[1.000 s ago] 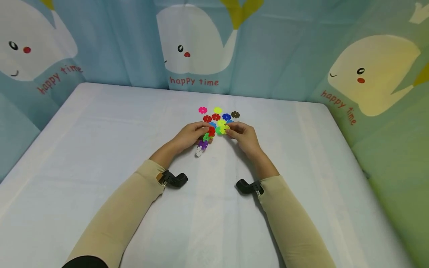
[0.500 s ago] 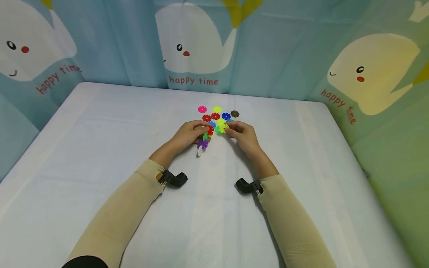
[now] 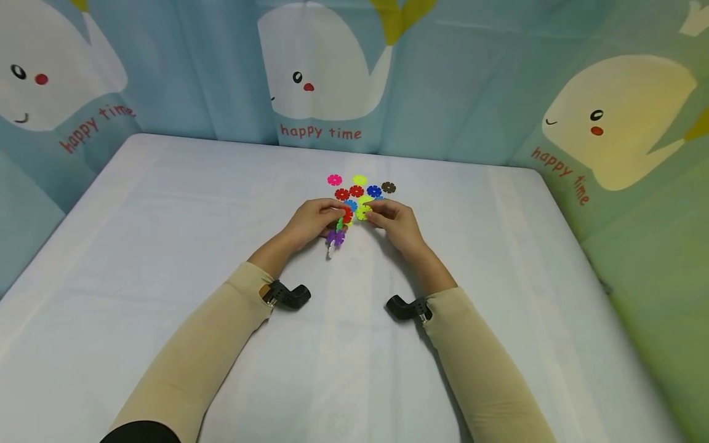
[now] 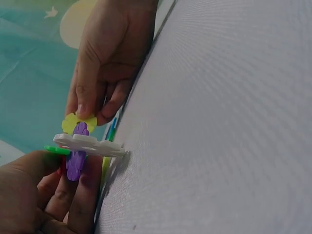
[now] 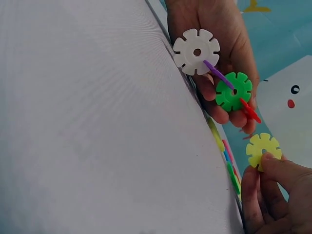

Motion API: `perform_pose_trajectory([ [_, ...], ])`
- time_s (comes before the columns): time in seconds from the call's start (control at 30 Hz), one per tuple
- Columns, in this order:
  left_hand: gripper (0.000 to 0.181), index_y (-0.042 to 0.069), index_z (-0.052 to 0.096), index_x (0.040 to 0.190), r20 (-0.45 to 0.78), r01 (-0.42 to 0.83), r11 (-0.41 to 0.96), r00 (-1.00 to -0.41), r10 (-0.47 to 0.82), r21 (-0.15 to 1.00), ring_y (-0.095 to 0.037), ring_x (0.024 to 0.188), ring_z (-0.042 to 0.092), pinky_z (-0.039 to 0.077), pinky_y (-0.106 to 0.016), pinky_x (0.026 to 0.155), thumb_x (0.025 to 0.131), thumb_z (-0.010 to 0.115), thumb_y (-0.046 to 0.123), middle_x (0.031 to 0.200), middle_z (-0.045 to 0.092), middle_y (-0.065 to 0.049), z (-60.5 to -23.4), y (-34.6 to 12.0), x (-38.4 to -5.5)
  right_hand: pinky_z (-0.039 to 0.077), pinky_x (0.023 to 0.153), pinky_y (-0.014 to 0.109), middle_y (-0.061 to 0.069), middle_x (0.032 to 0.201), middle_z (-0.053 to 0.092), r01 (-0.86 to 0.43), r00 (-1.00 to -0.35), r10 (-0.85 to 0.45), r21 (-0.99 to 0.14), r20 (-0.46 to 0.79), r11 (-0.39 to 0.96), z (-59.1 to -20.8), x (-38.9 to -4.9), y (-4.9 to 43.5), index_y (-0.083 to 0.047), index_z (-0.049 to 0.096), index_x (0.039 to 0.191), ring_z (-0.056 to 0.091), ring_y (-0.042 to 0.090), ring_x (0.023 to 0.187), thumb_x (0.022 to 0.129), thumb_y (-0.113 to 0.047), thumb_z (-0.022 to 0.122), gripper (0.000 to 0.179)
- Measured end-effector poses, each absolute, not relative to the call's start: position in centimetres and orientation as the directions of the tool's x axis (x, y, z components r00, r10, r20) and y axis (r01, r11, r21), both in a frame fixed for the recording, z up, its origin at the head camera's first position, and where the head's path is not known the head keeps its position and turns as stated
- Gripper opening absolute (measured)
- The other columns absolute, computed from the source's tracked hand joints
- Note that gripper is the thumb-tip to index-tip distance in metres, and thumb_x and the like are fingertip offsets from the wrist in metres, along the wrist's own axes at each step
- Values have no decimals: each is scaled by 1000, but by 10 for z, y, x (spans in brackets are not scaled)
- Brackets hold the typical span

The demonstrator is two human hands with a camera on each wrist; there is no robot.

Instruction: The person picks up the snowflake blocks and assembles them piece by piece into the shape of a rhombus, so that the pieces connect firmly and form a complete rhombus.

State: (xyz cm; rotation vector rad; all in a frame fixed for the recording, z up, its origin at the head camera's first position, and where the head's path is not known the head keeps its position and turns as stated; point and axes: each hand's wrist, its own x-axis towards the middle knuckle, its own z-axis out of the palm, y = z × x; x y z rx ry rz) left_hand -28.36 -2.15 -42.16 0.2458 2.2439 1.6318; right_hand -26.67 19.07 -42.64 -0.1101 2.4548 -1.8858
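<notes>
My left hand [image 3: 309,223] grips a chain of slotted plastic discs joined edge to edge. In the right wrist view it runs from a white disc [image 5: 187,61] through a purple disc [image 5: 218,73] and a green disc [image 5: 225,99] to a red disc [image 5: 251,111] at the fingertips. The white end hangs towards me in the head view. Between thumb and fingers, my right hand [image 3: 400,229] pinches a yellow disc [image 5: 257,145], held upright just right of the red one. A small gap separates these two.
Loose slotted discs lie on the white tabletop [image 3: 221,184] beyond the hands, among them a pink disc [image 3: 335,179], a dark blue disc [image 3: 374,191] and a brown disc [image 3: 389,187]. A curtain with whale prints [image 3: 327,67] hangs behind the far edge.
My right hand has moved slightly left, bringing the yellow disc closer to the red one. The chain in my left hand has turned a little; its green disc now appears narrower.
</notes>
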Motion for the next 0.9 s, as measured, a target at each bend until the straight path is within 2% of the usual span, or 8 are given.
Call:
perform_pose_trajectory([
  [0.43, 29, 16, 68, 122, -153, -41, 319, -930, 334, 947, -13, 95, 65, 54, -21, 69, 99, 61, 31, 115, 72, -4, -425, -22, -285, 55, 87, 22, 13, 113, 66, -42, -992, -122, -974, 15, 224, -425, -268, 184, 4, 65, 121, 64, 10, 95, 96, -7, 62, 27],
  [0.7, 29, 15, 68, 122, -158, -50, 311, -930, 332, 949, -13, 93, 67, 55, -21, 69, 98, 62, 30, 113, 73, -5, -426, -20, -287, 55, 87, 22, 7, 107, 68, -63, -992, -122, -971, 35, 231, -426, -271, 183, 5, 67, 117, 64, 9, 93, 97, -8, 62, 25],
  [0.9, 28, 15, 69, 122, -156, -41, 335, -933, 323, 941, -11, 88, 64, 54, -20, 66, 98, 62, 29, 113, 72, -5, -427, -21, -287, 55, 87, 23, 7, 104, 69, -77, -991, -126, -969, 48, 234, -427, -273, 178, 5, 68, 115, 64, 10, 92, 97, -9, 61, 24],
])
